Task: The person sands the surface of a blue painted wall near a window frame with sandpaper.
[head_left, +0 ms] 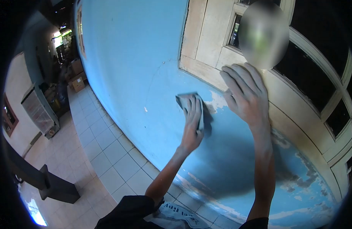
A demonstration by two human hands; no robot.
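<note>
A grey sheet [183, 98], perhaps sandpaper, lies against the blue wall [138, 57] under my left hand [192, 120]. The fingers of that hand are close together and press the sheet to the wall; its edges show past them. Higher and to the right, my right hand [249, 95] rests flat with its fingers stretched out on the lower edge of the cream wooden window frame [206, 45]. No object shows in it. Beside the sheet, a patch of peeled paint [217, 100] is pale. Both hands look dusty.
Peeling paint runs along the lower wall at the right. White floor tiles [107, 152] follow the wall's foot. Cardboard boxes [77, 83], a wrapped grey panel-like object [39, 108] and a dark post base [59, 187] stand at the left. Dark glass panes [305, 72] fill the frame.
</note>
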